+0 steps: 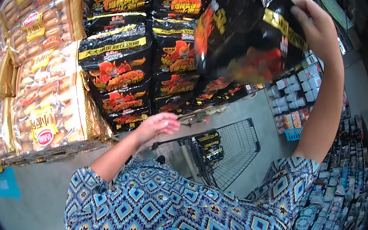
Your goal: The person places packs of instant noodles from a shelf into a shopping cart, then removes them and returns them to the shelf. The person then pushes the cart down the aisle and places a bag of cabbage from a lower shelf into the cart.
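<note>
The right grip [311,23] clasps a bag [252,36] by its edge, the bag hanging below; the left grip [160,123] is released, near stacked packs [118,73]. 1 cart [238,152] stands on grey shop floor [49,186].

- big stack of clear, gold-trimmed bread packs [53,84] on the left, yellow and red labels all over
- blue sign [3,183] low down below the stack, can't read it
- plain grey floor [46,190]
- little blue basket [293,134] by the far shelf
- rack of small goods [336,191] on the right, pretty crammed
</note>
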A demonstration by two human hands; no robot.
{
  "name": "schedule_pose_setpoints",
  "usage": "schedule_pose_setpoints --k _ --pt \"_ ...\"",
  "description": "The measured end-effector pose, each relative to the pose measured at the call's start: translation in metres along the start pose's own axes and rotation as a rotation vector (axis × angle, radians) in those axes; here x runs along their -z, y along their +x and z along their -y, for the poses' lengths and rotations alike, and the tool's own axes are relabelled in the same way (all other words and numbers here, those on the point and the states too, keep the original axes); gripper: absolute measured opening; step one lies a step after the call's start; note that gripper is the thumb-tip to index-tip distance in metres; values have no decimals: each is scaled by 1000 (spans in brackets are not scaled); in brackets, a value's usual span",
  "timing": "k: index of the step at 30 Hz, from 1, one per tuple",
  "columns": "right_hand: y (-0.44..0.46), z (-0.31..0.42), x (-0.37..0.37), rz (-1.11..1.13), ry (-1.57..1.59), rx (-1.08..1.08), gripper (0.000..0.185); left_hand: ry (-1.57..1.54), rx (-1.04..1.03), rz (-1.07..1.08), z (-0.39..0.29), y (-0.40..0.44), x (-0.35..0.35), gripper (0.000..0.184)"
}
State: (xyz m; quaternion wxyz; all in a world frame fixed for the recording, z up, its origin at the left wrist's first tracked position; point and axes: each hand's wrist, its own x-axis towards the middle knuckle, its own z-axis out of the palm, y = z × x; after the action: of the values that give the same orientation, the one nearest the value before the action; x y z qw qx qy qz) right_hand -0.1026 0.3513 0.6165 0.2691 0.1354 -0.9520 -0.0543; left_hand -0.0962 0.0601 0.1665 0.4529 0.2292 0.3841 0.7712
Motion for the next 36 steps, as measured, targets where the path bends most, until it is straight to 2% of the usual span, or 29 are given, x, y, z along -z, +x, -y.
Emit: schedule_pose_setpoints --k 1,2,4,6,7,8,10,11,12,14,16,17,18,20,26,30,34,35,36 --pt "-12 12 -6 11 99 30 16 -137 -52 33 -11 3 -16 44" --pt "-27 30 -13 25 200 57 16 -253 -83 66 -13 6 -27 54" --pt "-55 70 -26 119 275 109 13 -553 -111 72 6 15 -35 56" --pt "-82 98 -43 262 385 63 11 -100 -360 173 -19 -6 -64 54" --pt "-94 105 -56 301 447 54 10 -731 27 173 -7 3 -57 50" --pt "-107 112 -69 340 509 43 10 -561 -36 207 5 8 -54 51" --pt "-127 122 -91 419 612 -81 11 -826 170 140 -6 4 -64 53" --pt "-136 124 -100 448 631 -136 11 -824 154 143 1 4 -64 57" --pt "-144 125 -109 476 648 -190 12 -949 226 100 12 -1 -56 57" --pt "-162 122 -131 491 674 -223 13 -962 222 59 16 -7 -50 57" --pt "-172 122 -144 636 771 -462 11 -945 245 66 23 -12 -44 58" --pt "-176 120 -149 675 826 -508 13 -943 255 66 26 -14 -42 58" --pt "-179 119 -153 678 828 -510 13 -938 265 67 25 -15 -41 59" --pt "-184 119 -160 693 1047 -628 12 -925 281 72 23 -16 -39 59" --pt "-184 127 -154 765 1231 -783 15 -883 309 49 14 -15 -44 60" --pt "-196 126 -155 758 1219 -782 13 -837 318 66 18 -10 -45 59" --pt "-212 124 -140 652 1092 -755 15 -755 305 87 27 -5 -46 61" --pt "-223 120 -136 606 1038 -765 15 -769 364 73 37 -1 -41 60" --pt "-230 117 -128 596 1045 -776 15 -658 300 65 42 -1 -39 64"
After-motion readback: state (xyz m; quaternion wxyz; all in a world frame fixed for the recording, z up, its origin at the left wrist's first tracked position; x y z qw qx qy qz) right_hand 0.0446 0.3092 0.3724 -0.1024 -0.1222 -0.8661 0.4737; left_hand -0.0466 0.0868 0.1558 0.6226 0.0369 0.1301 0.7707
